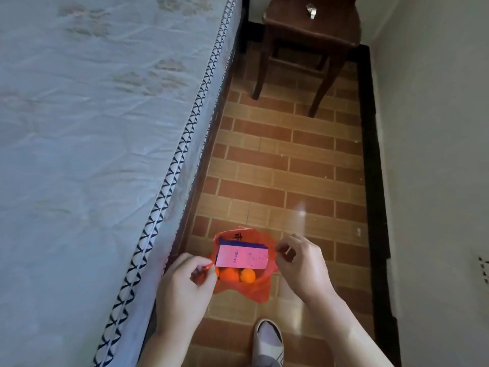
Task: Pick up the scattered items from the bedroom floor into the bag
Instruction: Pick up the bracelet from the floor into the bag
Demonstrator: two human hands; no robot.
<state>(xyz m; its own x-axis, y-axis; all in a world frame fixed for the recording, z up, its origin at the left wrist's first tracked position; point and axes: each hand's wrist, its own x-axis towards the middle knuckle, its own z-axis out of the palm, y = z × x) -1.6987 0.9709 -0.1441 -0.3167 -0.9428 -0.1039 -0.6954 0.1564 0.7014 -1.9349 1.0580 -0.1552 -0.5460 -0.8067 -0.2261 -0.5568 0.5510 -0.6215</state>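
A thin red plastic bag (242, 288) hangs open low in the head view, held up between both hands above the brick-patterned floor. My left hand (185, 283) pinches its left rim. My right hand (300, 263) pinches the right rim. Inside the bag lies a flat box (242, 256) with a pale face and dark blue edge, resting on top. Under the box sit orange round fruits (247, 275), at least two showing.
A bed with a pale blue mattress (92, 141) fills the left side, its edge running diagonally. A dark wooden chair (309, 35) stands at the far end of the narrow floor strip (285, 160). A white wall (436, 154) bounds the right. My shoe (268, 340) is below.
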